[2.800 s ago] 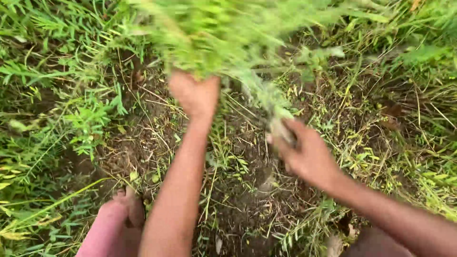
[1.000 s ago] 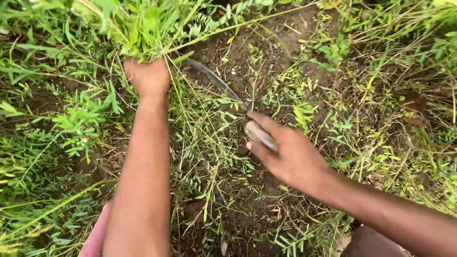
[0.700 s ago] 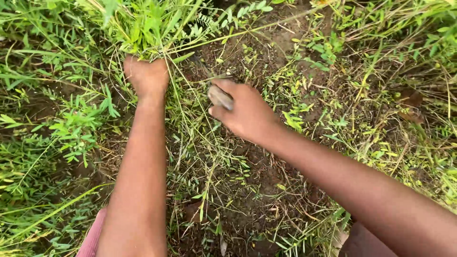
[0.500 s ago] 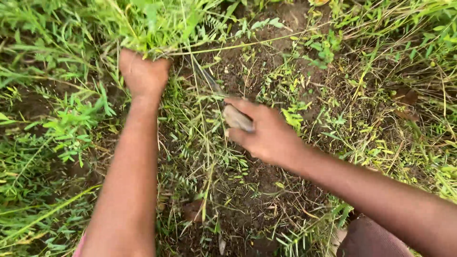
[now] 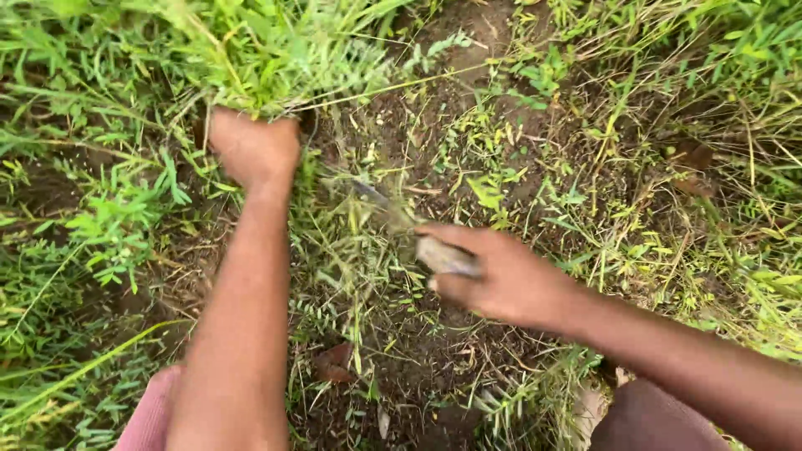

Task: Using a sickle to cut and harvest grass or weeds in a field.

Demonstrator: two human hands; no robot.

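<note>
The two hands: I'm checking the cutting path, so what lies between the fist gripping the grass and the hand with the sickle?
In the head view, between left hand and right hand: the blurred sickle blade, thin green stems and bare soil.

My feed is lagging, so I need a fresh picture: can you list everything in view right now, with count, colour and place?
bunch of green grass and weeds: one, green, top left, gripped at its base
short sickle with pale handle and dark blurred blade: one, grey-brown, centre
patch of bare dark soil with dry stems: one, brown, centre and bottom
uncut green grass: many blades, green and yellowish, right and left edges
left hand: one, closed on the bunch
right hand: one, closed on the sickle handle
</note>
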